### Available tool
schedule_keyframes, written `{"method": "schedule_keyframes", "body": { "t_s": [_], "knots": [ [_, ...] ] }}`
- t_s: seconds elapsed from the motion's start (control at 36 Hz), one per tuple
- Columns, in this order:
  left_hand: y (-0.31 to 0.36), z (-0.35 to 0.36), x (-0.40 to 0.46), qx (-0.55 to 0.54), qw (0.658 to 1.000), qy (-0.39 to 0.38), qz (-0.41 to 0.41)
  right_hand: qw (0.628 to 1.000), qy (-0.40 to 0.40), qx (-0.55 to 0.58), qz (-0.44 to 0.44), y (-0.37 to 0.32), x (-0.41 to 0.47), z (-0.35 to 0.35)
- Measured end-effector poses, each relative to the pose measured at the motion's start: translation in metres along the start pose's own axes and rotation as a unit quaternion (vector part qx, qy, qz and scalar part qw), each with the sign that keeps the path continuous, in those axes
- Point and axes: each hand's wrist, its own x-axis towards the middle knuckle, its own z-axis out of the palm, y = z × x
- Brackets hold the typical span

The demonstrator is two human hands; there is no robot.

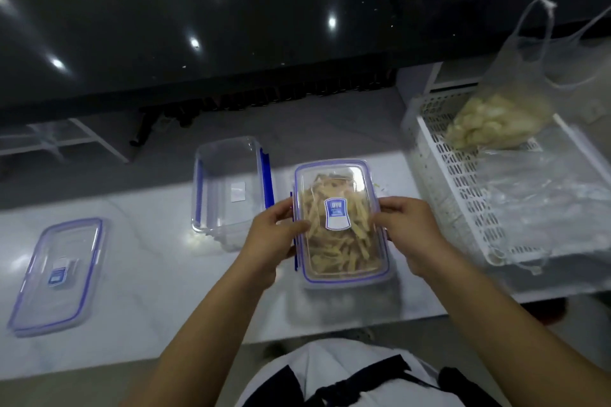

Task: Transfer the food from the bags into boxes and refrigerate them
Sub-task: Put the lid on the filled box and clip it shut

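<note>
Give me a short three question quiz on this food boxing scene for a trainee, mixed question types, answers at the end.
1. True or false: the filled box between the hands already has its lid on.
2. Multiple choice: where does the bag of pale food lie? A) in the empty box B) in the white basket C) on the spare lid
3. Fill in: the left hand and the right hand hold the filled box by its two long ____.

Key: 1 true; 2 B; 3 sides.
</note>
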Motion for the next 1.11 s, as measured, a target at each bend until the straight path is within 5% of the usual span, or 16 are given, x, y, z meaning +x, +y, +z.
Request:
{"method": "schedule_keyframes", "body": {
  "t_s": [0.22, 0.33, 0.5, 0.58, 0.86, 1.11],
  "knots": [
    [0.004, 0.000, 0.008, 0.005, 1.000, -0.011, 0.008, 0.997, 0.044, 0.048, 0.029, -0.001, 0.001, 0.009],
    [-0.005, -0.002, -0.007, -0.007, 0.997, -0.019, 0.071, 0.999, 0.033, 0.034, -0.025, -0.002, -0.015, -0.001],
    [-0.003, 0.005, 0.011, -0.001, 0.999, -0.029, 0.035, 0.996, 0.077, 0.014, -0.032, -0.007, -0.003, 0.008],
    [-0.012, 0.001, 0.007, 0.005, 0.997, -0.040, 0.070, 0.997, 0.054, 0.003, -0.060, -0.004, -0.013, -0.006],
    [-0.037, 0.004, 0.023, -0.011, 0.999, -0.041, -0.006, 0.998, 0.045, -0.035, -0.030, 0.015, 0.004, -0.009],
    [-0.043, 0.010, 0.031, 0.021, 0.999, 0.004, 0.038, 0.990, 0.083, -0.102, -0.045, 0.030, 0.001, -0.009]
  ]
}}
